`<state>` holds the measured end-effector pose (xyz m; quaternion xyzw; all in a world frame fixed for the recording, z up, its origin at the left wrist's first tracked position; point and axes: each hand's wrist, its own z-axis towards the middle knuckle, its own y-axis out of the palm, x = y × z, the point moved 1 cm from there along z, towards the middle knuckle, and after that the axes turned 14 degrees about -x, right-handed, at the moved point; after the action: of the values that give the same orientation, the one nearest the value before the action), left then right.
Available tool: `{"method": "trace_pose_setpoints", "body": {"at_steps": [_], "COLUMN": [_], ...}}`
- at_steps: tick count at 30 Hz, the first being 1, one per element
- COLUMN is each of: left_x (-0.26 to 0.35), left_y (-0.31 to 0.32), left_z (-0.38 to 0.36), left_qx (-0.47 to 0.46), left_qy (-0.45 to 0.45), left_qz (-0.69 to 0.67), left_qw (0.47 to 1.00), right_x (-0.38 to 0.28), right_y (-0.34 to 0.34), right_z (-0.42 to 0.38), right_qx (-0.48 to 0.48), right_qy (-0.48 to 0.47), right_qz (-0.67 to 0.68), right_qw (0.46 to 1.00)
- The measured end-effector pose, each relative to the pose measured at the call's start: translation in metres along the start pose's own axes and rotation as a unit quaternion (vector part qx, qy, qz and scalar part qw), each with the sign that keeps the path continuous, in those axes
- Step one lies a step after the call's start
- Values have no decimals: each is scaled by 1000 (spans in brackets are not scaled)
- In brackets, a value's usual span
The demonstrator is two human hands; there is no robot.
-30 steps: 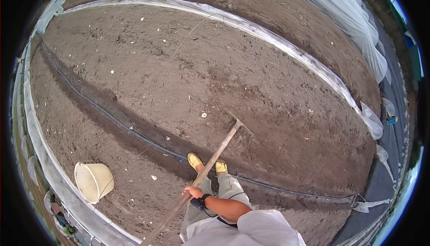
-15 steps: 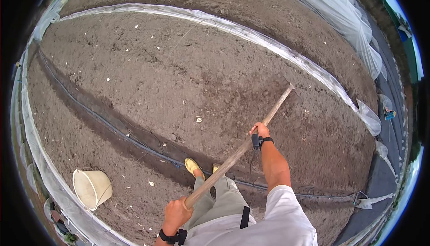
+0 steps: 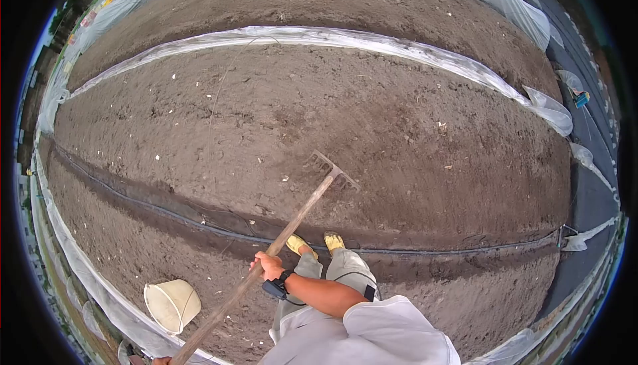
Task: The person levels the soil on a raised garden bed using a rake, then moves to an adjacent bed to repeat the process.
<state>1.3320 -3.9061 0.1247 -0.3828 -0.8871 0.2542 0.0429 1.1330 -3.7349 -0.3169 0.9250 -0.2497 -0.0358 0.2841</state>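
Beyond my yellow shoes (image 3: 333, 240), the metal head of my long wooden-handled rake (image 3: 311, 201) nears brown soil (image 3: 199, 112); right fingers (image 3: 258, 256) wrap the handle, left hand's (image 3: 161, 361) grip unclear. Right-side soil looks worked, left less so.

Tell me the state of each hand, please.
Left hand: mostly out of frame, at the rake handle; grip unclear.
Right hand: closed around the rake handle.

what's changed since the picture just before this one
The rake has come back toward the yellow shoes. The right hand, on its handle, has drawn in too; the left hand has slipped mostly out of frame. The bucket still sits on the soil.
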Motion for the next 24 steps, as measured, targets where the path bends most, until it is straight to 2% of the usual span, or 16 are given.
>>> {"method": "trace_pose_setpoints", "body": {"at_steps": [1,2,3,4,5,6,8,10,11,14,16,19,21,23,24], "left_x": [-24,1,25,62,95,140,203,254,271,278,269,232,181,125,94], "left_y": [4,5,13,18,28,32,48,48,43,25,4,-45,-85,-138,-165], "left_z": [34,53,89,113,134,144,161,157,153,160,167,172,174,154,141], "left_qx": [-43,6,15,5,31,39,46,22,13,14,42,68,102,146,167], "left_qy": [62,101,106,115,148,189,291,326,335,355,385,369,335,285,250], "left_qz": [11,61,27,63,82,120,135,154,169,200,237,250,246,246,244], "left_qw": [997,993,994,991,985,974,946,933,927,913,891,892,904,915,922], "right_x": [-18,-54,-83,-123,-157,-194,-257,-292,-298,-276,-246,-182,-133,-80,-57], "right_y": [-19,-38,-78,-101,-141,-171,-213,-272,-287,-306,-312,-281,-231,-152,-85], "right_z": [5,-5,8,-8,-5,-15,-61,-90,-108,-140,-129,-87,-43,-5,-2], "right_qx": [20,-4,-27,3,-5,5,69,47,87,143,139,150,163,106,115], "right_qy": [-21,-16,-43,-116,-117,-173,-226,-288,-275,-264,-256,-187,-170,-110,-86], "right_qz": [17,59,58,54,104,87,57,31,55,126,160,233,176,227,251], "right_qw": [999,998,997,992,988,981,970,956,956,945,943,942,956,962,957]}}
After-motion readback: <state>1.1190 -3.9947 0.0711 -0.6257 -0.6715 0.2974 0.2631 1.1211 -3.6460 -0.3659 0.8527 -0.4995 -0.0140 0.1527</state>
